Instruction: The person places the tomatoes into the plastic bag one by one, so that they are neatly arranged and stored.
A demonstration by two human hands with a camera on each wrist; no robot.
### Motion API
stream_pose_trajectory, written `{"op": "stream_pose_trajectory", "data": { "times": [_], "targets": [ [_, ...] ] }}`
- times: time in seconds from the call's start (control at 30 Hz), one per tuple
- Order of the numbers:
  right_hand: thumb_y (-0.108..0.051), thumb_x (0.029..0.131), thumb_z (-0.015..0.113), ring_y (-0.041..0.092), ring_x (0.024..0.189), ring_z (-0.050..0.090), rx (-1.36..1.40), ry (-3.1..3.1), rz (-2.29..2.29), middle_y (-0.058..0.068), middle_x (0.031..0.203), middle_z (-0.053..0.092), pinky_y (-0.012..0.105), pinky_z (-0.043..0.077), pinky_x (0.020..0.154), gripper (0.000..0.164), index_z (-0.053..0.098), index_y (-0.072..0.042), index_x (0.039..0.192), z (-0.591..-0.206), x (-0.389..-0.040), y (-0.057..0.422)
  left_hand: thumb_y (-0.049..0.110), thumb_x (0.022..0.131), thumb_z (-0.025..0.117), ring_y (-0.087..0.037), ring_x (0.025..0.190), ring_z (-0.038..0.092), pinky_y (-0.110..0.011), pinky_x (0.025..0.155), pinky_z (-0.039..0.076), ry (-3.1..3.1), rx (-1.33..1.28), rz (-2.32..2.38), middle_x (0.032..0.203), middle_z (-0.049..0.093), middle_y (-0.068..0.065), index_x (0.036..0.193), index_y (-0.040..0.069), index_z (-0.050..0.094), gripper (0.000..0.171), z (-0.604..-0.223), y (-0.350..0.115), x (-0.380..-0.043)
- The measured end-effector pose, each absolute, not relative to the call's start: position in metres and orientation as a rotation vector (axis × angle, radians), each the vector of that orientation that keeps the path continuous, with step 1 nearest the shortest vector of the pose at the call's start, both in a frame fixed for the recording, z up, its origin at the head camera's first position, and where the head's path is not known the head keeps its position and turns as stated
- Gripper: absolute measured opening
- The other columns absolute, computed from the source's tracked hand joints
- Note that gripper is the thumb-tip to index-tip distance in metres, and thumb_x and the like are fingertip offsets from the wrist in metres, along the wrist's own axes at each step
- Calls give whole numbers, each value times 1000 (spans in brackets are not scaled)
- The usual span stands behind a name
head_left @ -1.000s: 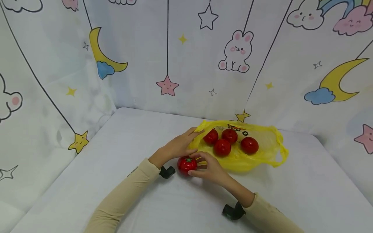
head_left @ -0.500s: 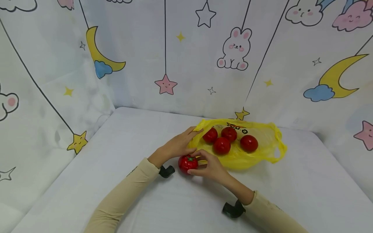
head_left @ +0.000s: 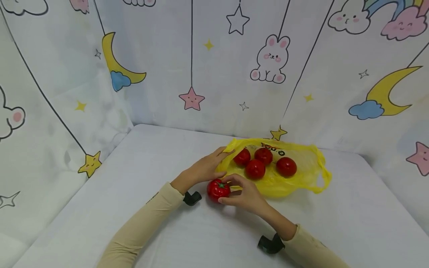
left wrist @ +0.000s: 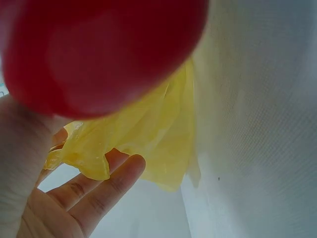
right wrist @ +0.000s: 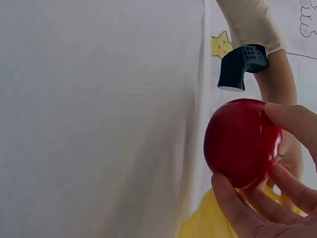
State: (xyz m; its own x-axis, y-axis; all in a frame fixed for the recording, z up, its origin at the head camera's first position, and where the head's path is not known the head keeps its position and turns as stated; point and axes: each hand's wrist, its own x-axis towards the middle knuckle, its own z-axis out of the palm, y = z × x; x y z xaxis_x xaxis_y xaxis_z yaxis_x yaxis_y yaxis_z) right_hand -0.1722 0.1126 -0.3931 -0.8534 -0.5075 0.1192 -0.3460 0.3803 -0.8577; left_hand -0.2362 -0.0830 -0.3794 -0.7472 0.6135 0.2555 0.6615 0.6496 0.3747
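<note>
My right hand [head_left: 246, 195] grips a shiny red tomato [head_left: 218, 190] with a green stem, thumb on one side and fingertips on the other. In the right wrist view the tomato [right wrist: 243, 144] shows between thumb and fingers. My left hand [head_left: 206, 166] holds the left edge of a yellow plastic bag [head_left: 278, 190], just behind the gripped tomato. The left wrist view shows the bag's gathered film [left wrist: 89, 156] at the left fingers, under the large red tomato [left wrist: 104, 54]. Several more tomatoes [head_left: 255, 169] lie inside the bag, whose mouth faces me.
A white cloth [head_left: 207, 238] covers the table. Behind it stands a pale backdrop [head_left: 161, 44] with printed stars, moons and a rabbit. Dark camera mounts [head_left: 270, 244] sit at both wrists.
The gripped tomato has shifted slightly right with my right hand, and its stem tips a little more toward the right. The left hand and the bag stay nearly still.
</note>
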Motion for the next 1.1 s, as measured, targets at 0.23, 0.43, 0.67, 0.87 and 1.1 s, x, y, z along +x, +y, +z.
{"op": "stream_pose_trajectory", "data": {
  "times": [0.23, 0.43, 0.67, 0.87, 1.1],
  "targets": [
    [-22, 77, 84, 28, 109, 62, -727, 2512, -1488, 8, 117, 64, 35, 58, 85, 48, 62, -9, 117, -388, -170, 123, 19, 89, 72, -25, 133, 46, -34, 102, 48, -2774, -1039, -708, 153, 31, -12, 151, 9, 35, 73, -380, -82, -236],
    [-23, 75, 85, 28, 109, 61, -679, 2544, -1523, 7, 118, 64, 38, 57, 87, 49, 62, -11, 117, -381, -171, 132, 21, 89, 72, -25, 132, 47, -34, 101, 48, -2767, -1035, -699, 154, 31, -12, 150, 8, 36, 73, -380, -85, -235],
    [-20, 75, 85, 29, 111, 60, -629, 2581, -1593, 8, 122, 64, 36, 58, 85, 51, 62, -11, 119, -370, -173, 146, 26, 89, 72, -26, 136, 43, -36, 103, 46, -2739, -1067, -717, 154, 30, -12, 150, 8, 36, 74, -377, -84, -237],
    [-20, 76, 84, 28, 109, 61, -574, 2617, -1624, 8, 122, 64, 35, 57, 87, 51, 61, -11, 120, -369, -178, 162, 18, 90, 71, -26, 133, 45, -35, 104, 46, -2724, -1096, -725, 154, 30, -13, 150, 7, 35, 71, -379, -83, -237],
    [-21, 78, 83, 30, 114, 59, -511, 2681, -1650, 10, 124, 62, 32, 57, 86, 50, 60, -8, 121, -366, -182, 184, 15, 90, 69, -28, 133, 45, -36, 106, 43, -2695, -1113, -706, 152, 31, -14, 149, 4, 36, 68, -381, -82, -236]
  ]
}}
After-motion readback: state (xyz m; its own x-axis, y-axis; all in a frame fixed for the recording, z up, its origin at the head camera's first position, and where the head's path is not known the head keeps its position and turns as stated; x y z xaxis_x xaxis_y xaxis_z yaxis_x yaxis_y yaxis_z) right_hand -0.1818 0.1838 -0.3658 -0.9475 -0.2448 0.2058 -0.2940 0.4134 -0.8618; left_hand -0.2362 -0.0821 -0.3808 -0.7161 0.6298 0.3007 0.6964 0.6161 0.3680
